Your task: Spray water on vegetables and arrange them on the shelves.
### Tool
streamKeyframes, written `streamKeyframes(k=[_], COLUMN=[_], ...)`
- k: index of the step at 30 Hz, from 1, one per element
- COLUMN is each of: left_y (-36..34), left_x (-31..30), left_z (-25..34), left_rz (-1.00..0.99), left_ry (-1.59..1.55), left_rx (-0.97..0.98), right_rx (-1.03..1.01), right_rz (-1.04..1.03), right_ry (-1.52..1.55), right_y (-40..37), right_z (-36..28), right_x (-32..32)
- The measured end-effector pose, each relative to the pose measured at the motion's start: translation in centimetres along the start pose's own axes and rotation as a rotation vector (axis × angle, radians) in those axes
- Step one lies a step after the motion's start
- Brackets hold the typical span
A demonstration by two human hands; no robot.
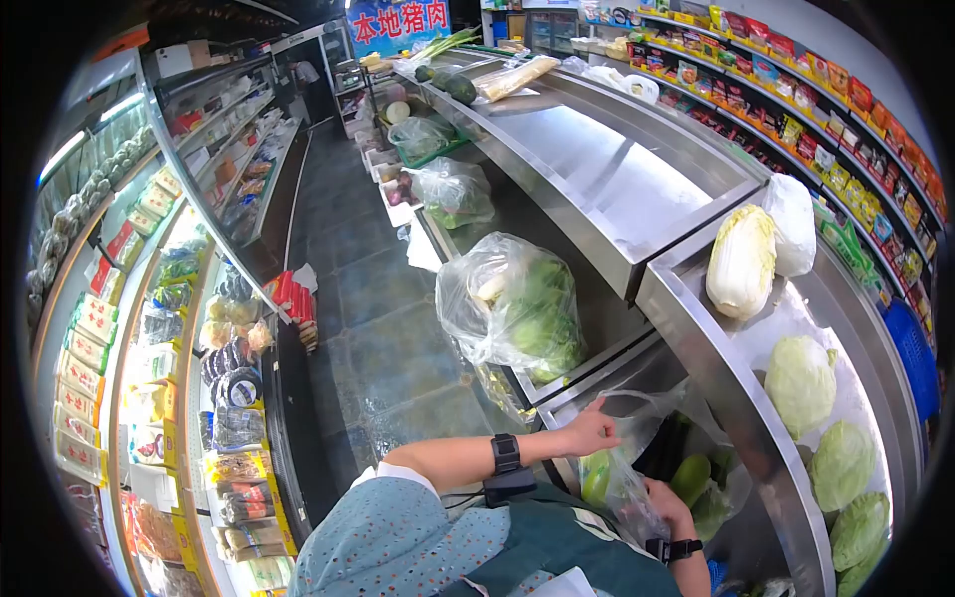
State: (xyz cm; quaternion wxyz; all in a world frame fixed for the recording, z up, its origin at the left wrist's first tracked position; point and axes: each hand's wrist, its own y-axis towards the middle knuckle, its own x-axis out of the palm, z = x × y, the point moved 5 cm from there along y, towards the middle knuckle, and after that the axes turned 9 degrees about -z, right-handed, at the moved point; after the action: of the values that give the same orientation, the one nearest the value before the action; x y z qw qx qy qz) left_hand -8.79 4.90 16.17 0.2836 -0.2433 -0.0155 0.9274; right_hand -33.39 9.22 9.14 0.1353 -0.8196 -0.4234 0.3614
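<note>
A clear plastic bag (619, 495) lies in the lower steel bin in front of my body, its mouth gathered upward. My left hand (594, 433) is closed at the bag's upper edge, its fingers pinching the thin plastic. Lower down and to the right, my right hand (667, 502) curls round the side of the same bag; its fingertips are partly hidden. A light green vegetable (596, 477) shows through the plastic below my left hand. Between and beyond the hands are a dark, long vegetable, seemingly an eggplant (668, 444), and a green gourd-like vegetable (689, 479).
A steel counter edge (731, 398) rises on the right, with a napa cabbage (741, 261) and several round cabbages (802, 386) above it. Ahead sits a bag of leafy greens (517, 308). An aisle floor (368, 328) and a refrigerated shelf (234, 398) lie left.
</note>
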Motion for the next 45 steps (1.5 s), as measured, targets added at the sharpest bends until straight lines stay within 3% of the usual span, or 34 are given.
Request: streamKeyframes(k=[4,6,7,9,10,12,13,15,17,21,24,28,30,34,39,43,45], left_y=[0.3,-0.1,-0.2,-0.3,-0.1,0.4,0.5,0.6,0.0,-0.2,0.4,0.7,1.4,2.1,2.6,2.5,2.9], left_x=[0.4,0.1,0.1,0.2,0.2,1.4,1.4,2.3,2.3,2.3,2.5,3.0,3.6,4.4,5.0,4.2,4.1], left_z=[-0.6,-0.1,0.4,0.0,-0.2,-1.2,-1.5,-2.4,-1.6,-0.3,0.8,3.0,3.8,4.8,5.8,5.2,4.3], left_rz=[-0.017,0.174,0.175,0.216,0.212,0.061,0.061,0.035,0.035,-0.034,-0.179,-0.264,-0.305,-0.302,-0.332,-0.32,-0.317], left_ry=[-0.055,-0.157,-0.159,-0.501,-0.503,-1.024,-1.026,-1.314,-1.302,-1.219,-1.21,-1.276,-1.305,-1.242,-1.29,-1.314,-1.338], left_rx=[0.005,0.016,0.016,-0.159,-0.16,-0.178,-0.179,-0.299,-0.344,-0.447,-0.4,-0.275,-0.109,-0.018,0.053,0.109,0.115], right_rx=[0.012,0.243,0.243,0.324,0.358,0.389,0.369,0.334,0.122,-0.087,-0.082,-0.095,-0.162,-0.156,-0.22,-0.41,-0.457], right_rz=[0.046,0.157,0.156,0.404,0.513,0.55,0.589,0.67,0.872,0.774,0.47,0.532,0.46,0.447,0.376,0.091,-0.024], right_ry=[0.032,0.135,0.133,0.118,0.08,0.017,-0.024,-0.11,-0.306,-0.551,-0.196,-0.078,0.278,0.354,0.697,1.451,1.64], right_y=[0.0,-0.6,-0.5,-0.6,-0.6,-0.3,-0.2,-0.1,0.9,0.0,2.1,3.5,3.7,6.4,8.4,9.6,9.5], right_z=[1.4,2.1,1.4,0.9,0.8,-0.4,-0.6,-1.1,1.2,-4.8,-4.7,-4.0,-4.1,-1.3,-0.5,-0.7,-0.8], right_x=[-0.8,-2.1,-2.4,-3.3,-3.6,-3.5,-3.2,-2.6,-2.2,-1.9,-0.2,0.1,-0.2,0.8,1.7,2.9,3.1])
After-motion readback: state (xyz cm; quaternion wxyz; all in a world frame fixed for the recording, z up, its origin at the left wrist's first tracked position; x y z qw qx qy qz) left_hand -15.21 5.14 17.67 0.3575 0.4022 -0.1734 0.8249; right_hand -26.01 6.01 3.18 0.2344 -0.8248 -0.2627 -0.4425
